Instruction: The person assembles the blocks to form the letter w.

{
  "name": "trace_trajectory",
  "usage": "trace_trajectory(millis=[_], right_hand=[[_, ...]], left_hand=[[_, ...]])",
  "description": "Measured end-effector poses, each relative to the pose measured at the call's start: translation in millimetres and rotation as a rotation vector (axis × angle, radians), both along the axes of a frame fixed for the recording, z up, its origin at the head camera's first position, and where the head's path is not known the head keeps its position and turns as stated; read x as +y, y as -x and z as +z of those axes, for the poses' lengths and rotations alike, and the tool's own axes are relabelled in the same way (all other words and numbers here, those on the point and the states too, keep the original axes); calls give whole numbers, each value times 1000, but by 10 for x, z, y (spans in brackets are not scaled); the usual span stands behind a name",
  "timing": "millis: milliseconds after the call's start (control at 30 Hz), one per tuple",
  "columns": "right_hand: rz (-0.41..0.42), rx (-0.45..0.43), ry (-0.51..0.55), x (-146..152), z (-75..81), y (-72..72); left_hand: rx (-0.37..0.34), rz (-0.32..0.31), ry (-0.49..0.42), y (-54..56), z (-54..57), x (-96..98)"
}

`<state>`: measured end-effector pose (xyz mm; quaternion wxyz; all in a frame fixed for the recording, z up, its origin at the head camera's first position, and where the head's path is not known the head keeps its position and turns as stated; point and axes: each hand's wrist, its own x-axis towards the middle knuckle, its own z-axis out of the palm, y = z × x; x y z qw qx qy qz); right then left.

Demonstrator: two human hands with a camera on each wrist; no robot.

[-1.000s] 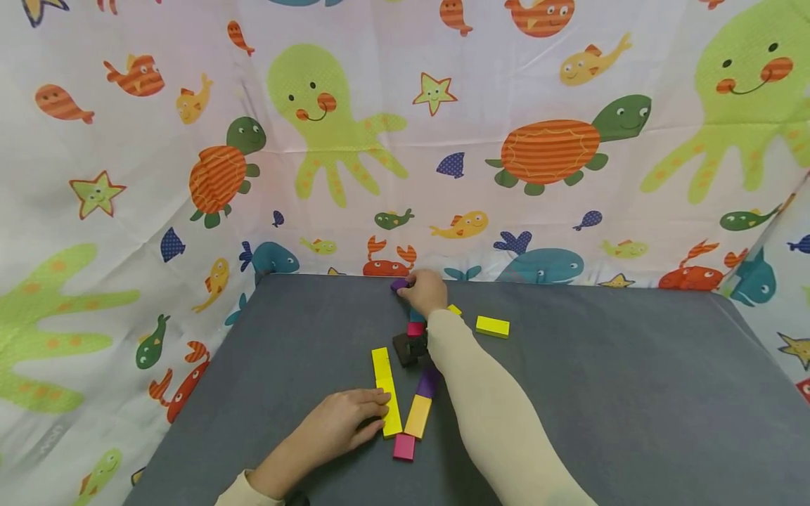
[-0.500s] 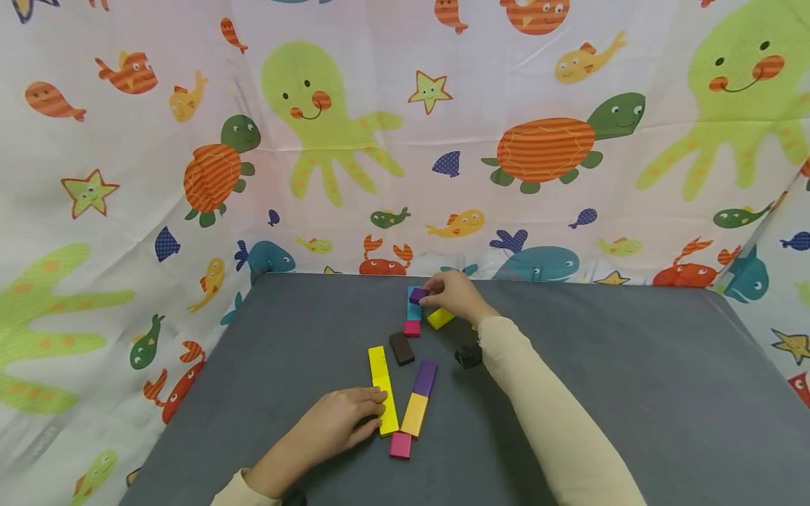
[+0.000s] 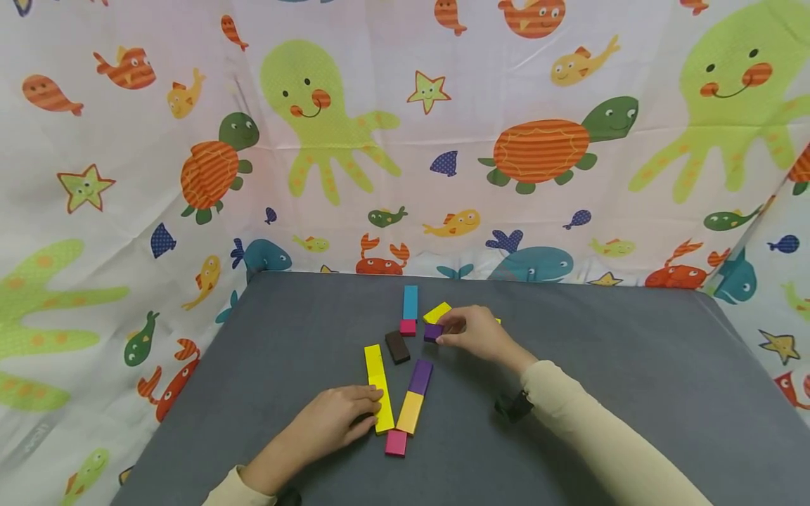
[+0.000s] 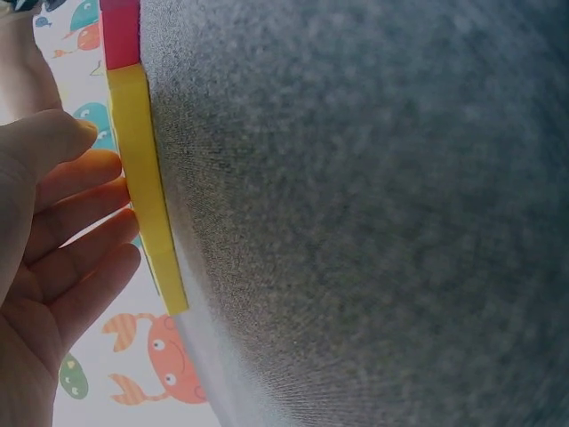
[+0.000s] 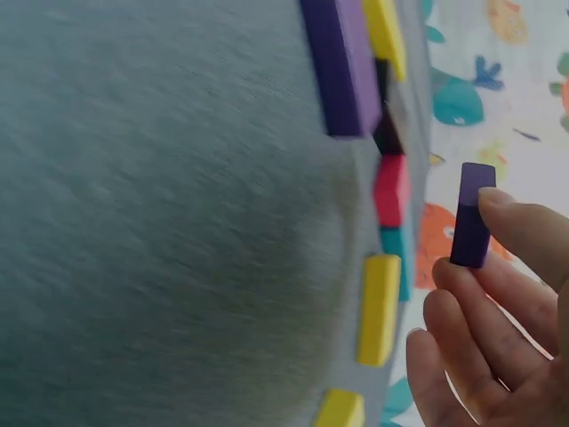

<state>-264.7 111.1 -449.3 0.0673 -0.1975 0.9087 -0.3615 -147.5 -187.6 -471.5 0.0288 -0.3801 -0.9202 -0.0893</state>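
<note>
Shifted since last head frame: right hand [image 3: 477, 337] and small purple block [image 3: 433, 332], from over blue block [image 3: 410, 303] to near side of loose yellow block [image 3: 437, 313]. Head: laid so far, by the look of it, yellow strip [image 3: 375, 362] left, purple slab [image 3: 420, 377] plus orange block [image 3: 410, 412] right, converging on pink block [image 3: 396, 443] at near end; farther off, blue block against red block [image 3: 408, 327]. Probably left: brown block [image 3: 397, 347], loose yellow block, second yellow block [image 3: 498, 322] mostly hidden. Left wrist: left hand [image 4: 67, 222] alongside yellow strip, fingers nearly straight, nothing gripped. Right wrist: small purple block pinched between thumb and fingertips, parted only by its width; not yet placed.
</note>
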Motion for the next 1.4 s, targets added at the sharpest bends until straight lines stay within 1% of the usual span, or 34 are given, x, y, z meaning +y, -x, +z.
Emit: trace_trajectory(millis=[100,300,433,567,967,1233,1400], right_hand=[[3,-18,10,17,-68,-38],[0,-33,26,47,-224,-41],[26,-11,22,55,-308,-44],[33,1,30,50,-368,-40],[46,-25,40,35,-416,-41],[36,-22,41,33,-444,-42],[15,-48,47,24,-452,-46]], left_hand=[[3,-3,1,6,2,-2],[-6,1,6,7,-9,3],[-23,14,23,10,-4,6],[-34,22,32,16,5,10],[-49,22,32,15,13,12],[-40,24,26,14,-6,4],[-49,29,35,20,-8,8]])
